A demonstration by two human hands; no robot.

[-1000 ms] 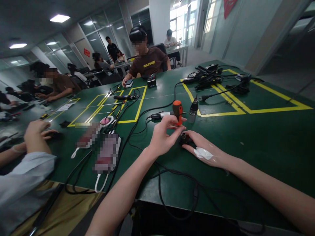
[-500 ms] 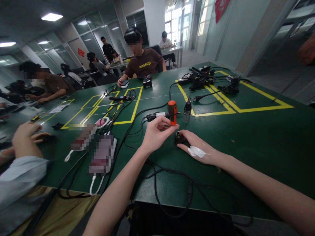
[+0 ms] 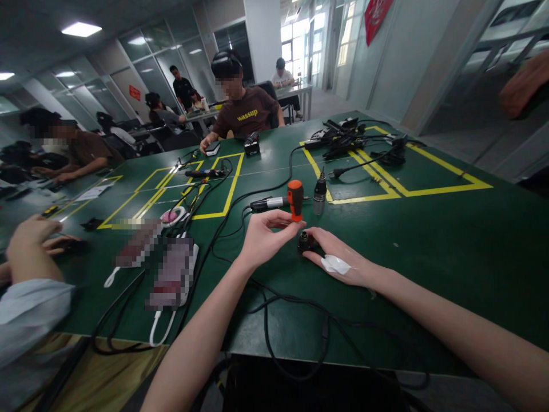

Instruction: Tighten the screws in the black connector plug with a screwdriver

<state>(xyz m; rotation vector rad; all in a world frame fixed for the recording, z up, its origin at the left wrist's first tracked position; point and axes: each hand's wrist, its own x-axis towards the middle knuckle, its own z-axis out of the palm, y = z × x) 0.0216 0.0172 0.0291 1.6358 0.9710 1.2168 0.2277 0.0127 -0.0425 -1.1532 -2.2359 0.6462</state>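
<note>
My left hand (image 3: 266, 237) pinches a screwdriver (image 3: 295, 199) with an orange and black handle, held upright. Its shaft is mostly hidden by my fingers. Just below and to the right, my right hand (image 3: 337, 257) is closed around a small dark cylindrical part (image 3: 303, 242) with a metal collar on top. A white patch lies on the back of that hand near the thumb. Behind the screwdriver lies a silver and black pen-shaped electric tool (image 3: 271, 203) with a cord. A dark, pointed tool piece with a clear lower section (image 3: 319, 194) stands upright beside it.
Black cables (image 3: 295, 300) loop across the green table (image 3: 429, 257) before me. Two phones on white power banks (image 3: 171, 274) lie left, near a co-worker's hand (image 3: 32, 234). Tangled black cords (image 3: 343, 137) are piled at the back right. Another person sits opposite.
The view has shifted slightly, so most things sit a little further left. Both hands keep their holds on the screwdriver and the dark part. A person's hand at the far right shows more.
</note>
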